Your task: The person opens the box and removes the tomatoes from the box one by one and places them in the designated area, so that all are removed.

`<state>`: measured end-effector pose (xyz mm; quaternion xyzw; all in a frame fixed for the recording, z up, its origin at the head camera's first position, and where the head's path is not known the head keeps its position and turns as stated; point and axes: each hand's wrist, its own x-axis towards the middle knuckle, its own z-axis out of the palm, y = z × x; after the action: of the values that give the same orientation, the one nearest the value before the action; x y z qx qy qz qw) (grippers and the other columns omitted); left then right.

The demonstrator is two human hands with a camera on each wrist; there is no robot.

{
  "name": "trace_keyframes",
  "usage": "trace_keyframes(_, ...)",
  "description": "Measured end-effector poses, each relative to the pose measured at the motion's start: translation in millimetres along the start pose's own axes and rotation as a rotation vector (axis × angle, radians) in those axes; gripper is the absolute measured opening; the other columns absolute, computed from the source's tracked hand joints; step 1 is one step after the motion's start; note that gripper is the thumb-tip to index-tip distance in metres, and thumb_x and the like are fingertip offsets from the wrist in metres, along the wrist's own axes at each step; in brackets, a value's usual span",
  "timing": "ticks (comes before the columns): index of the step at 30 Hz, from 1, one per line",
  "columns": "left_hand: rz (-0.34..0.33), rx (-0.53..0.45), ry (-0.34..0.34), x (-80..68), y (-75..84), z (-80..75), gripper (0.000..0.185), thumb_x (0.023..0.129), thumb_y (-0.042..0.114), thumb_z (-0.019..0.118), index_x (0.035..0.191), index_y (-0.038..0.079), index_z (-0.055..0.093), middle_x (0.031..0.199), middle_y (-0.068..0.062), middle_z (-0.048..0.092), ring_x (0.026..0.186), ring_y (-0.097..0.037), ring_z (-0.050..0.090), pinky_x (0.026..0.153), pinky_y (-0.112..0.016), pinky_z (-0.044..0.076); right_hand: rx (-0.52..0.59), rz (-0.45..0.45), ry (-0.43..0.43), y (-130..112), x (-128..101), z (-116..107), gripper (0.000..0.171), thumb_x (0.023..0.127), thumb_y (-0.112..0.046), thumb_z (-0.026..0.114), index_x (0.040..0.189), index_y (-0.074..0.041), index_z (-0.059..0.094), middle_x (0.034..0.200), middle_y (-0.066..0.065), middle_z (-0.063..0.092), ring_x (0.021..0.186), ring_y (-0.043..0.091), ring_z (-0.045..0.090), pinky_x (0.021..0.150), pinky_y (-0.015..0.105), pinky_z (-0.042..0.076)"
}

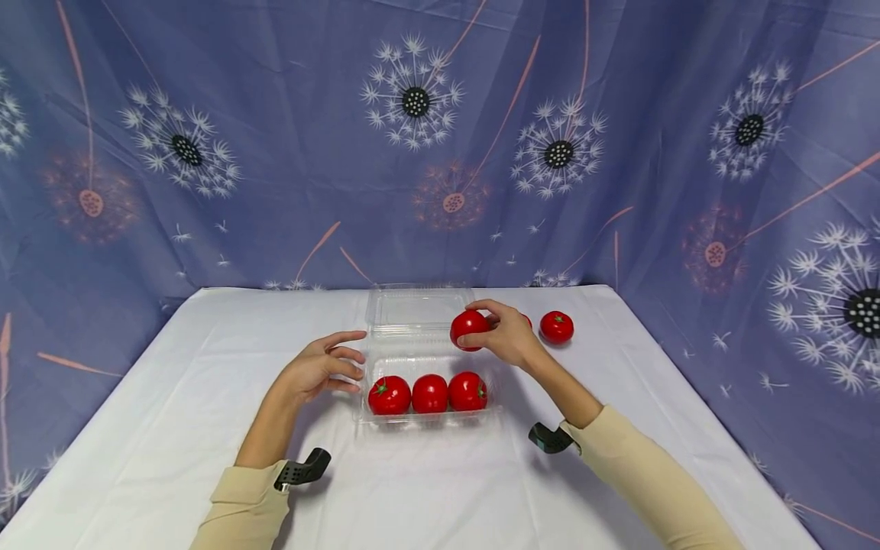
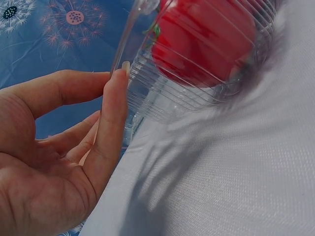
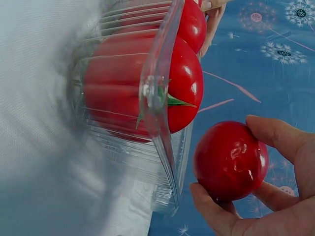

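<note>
Your clear plastic hinged container (image 1: 412, 365) lies open; your left hand (image 1: 312, 370), fingers loosely extended, touches its side. Your right hand (image 1: 509, 336) pinches a round red tomato (image 1: 467, 328) above the container's right rear; loosening early could drop it outside.

- In the head view, the right hand (image 1: 507, 336) hides nearly all of one tomato (image 1: 528, 321) on the white cloth (image 1: 440, 489); only a red sliver shows.
- Fingers cover part of the held tomato (image 1: 466, 322).
- The open lid (image 1: 418, 309) of the clear container (image 1: 429, 418) is partly hidden behind the held tomato.
- The left sleeve (image 1: 241, 508) and right sleeve (image 1: 653, 481) run off the bottom edge.
- In the left wrist view, the left hand (image 2: 54, 157) is cut off at the left, and the boxed tomato (image 2: 204, 42) at the top.
- In the right wrist view, ribbed plastic blurs the nearest boxed tomato.
</note>
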<state>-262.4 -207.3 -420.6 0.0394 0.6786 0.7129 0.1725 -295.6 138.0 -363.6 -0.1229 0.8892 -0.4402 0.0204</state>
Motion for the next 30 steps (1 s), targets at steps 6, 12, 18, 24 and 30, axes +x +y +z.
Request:
trace_keyframes(6,0.000,-0.009,0.001,-0.5,-0.9,-0.8,0.083,0.083,-0.010,0.067,0.157,-0.001,0.030,0.106,-0.010,0.061,0.079,-0.017,0.068,0.069,-0.036,0.065,0.015,0.008,0.004,2.3,-1.6,-0.4,0.059,0.079,-0.027,0.085,0.133,-0.021,0.063,0.122,0.017,0.067,0.113,0.033,0.063,0.084,0.041,0.061)
trace_keyframes(12,0.006,-0.007,-0.003,-0.3,-1.1,-0.6,0.083,0.083,-0.010,0.068,0.157,0.000,0.030,0.108,-0.011,0.061,0.080,-0.017,0.068,0.069,-0.036,0.065,0.034,0.045,0.011,5.1,-2.1,-0.8,0.057,0.078,-0.022,0.086,0.127,-0.019,0.058,0.119,0.018,0.067,0.111,0.032,0.063,0.085,0.041,0.060)
trace_keyframes(18,0.003,0.005,0.000,-0.6,-0.8,-0.3,0.084,0.082,-0.009,0.068,0.157,0.000,0.031,0.110,-0.014,0.061,0.080,-0.017,0.068,0.070,-0.037,0.065,0.013,0.035,0.026,5.9,-2.9,-2.3,0.063,0.077,-0.023,0.087,0.132,-0.020,0.057,0.115,0.016,0.066,0.106,0.030,0.064,0.084,0.040,0.061)
trace_keyframes(24,0.004,0.007,0.000,-0.8,-0.3,0.8,0.083,0.083,-0.008,0.068,0.156,0.000,0.031,0.109,-0.013,0.062,0.080,-0.018,0.068,0.070,-0.037,0.065,0.004,0.011,0.041,7.5,-4.6,-2.8,0.062,0.077,-0.024,0.087,0.134,-0.018,0.063,0.127,0.016,0.064,0.113,0.033,0.062,0.087,0.041,0.061)
trace_keyframes(30,0.009,0.001,-0.001,-1.1,0.3,1.6,0.083,0.083,-0.010,0.068,0.157,0.000,0.031,0.107,-0.011,0.063,0.079,-0.017,0.068,0.069,-0.036,0.065,0.021,0.017,0.046,8.7,-7.4,-6.1,0.061,0.079,-0.025,0.086,0.134,-0.018,0.063,0.133,0.016,0.062,0.114,0.034,0.063,0.082,0.040,0.062)
